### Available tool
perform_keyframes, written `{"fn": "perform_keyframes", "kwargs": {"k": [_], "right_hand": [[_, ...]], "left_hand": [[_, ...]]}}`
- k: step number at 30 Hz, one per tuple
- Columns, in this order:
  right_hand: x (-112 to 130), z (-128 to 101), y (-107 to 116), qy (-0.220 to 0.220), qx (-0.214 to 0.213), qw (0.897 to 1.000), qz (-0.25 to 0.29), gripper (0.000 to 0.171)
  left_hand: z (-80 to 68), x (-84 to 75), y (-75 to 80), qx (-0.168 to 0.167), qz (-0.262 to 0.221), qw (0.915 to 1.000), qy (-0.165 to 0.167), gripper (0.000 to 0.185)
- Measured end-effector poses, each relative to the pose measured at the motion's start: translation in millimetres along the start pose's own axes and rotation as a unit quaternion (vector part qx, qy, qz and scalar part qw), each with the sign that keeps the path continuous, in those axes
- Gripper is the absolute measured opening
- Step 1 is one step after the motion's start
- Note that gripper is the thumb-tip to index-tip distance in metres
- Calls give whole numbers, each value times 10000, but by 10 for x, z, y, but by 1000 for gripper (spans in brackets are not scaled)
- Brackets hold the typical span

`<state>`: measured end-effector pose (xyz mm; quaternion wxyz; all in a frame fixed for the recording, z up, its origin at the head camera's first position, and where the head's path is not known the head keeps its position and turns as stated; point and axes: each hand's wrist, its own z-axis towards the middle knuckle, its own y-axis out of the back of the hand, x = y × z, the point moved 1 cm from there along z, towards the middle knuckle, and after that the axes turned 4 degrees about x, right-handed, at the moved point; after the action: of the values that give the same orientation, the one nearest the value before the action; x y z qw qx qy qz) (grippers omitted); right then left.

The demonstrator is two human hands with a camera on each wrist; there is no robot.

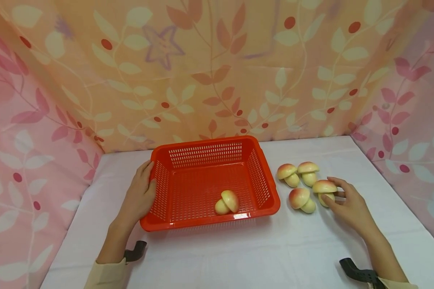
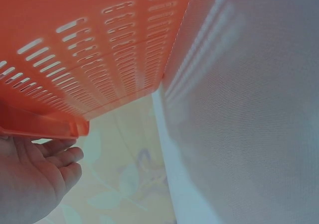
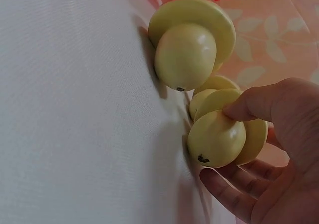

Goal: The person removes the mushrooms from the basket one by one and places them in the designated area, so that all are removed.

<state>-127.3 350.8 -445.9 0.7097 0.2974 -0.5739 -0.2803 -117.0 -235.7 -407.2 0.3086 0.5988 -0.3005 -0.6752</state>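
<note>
My left hand (image 1: 139,194) holds the left rim of a red plastic basket (image 1: 206,225); in the left wrist view its fingers (image 2: 65,157) bend below the rim, beside the slotted wall. One toy mushroom (image 1: 230,200), yellow with a reddish cap, lies inside the basket near its front wall. To the right, my right hand (image 1: 351,206) pinches another toy mushroom (image 1: 324,187) between thumb and fingers. In the right wrist view this mushroom (image 3: 217,139) shows its rounded stem end with a dark spot, the thumb pressed on the stem and the fingers around its far side.
Three more toy mushrooms lie on the white cloth between basket and right hand: one in front (image 1: 301,199), two behind, a left one (image 1: 287,173) and a right one (image 1: 308,172). Patterned fabric (image 1: 217,80) hangs behind and at both sides of the table (image 1: 238,257).
</note>
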Motion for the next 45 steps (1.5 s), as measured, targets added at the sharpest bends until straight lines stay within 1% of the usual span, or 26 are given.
{"fn": "perform_keyframes", "kwargs": {"k": [5, 14, 27, 39, 41, 45], "right_hand": [[17, -1, -26, -94, 81, 9997, -201, 63], [19, -8, -22, -297, 191, 9989, -304, 67], [29, -14, 2, -322, 144, 9989, -306, 67], [57, -34, 72, -764, 469, 9933, -723, 76], [76, -35, 96, -745, 417, 9931, -810, 76], [126, -32, 149, -616, 134, 9939, -908, 75]], "left_hand": [[1, 13, -1, 11, -12, 10000, 4, 61], [-6, 22, 5, 40, -6, 10000, 59, 61], [-7, 33, 7, 28, -39, 10000, 70, 61], [5, 18, -15, -40, -28, 10000, -2, 61], [8, 20, -14, -28, -35, 10000, 4, 61], [12, 23, -12, 0, -23, 10000, 39, 61]]}}
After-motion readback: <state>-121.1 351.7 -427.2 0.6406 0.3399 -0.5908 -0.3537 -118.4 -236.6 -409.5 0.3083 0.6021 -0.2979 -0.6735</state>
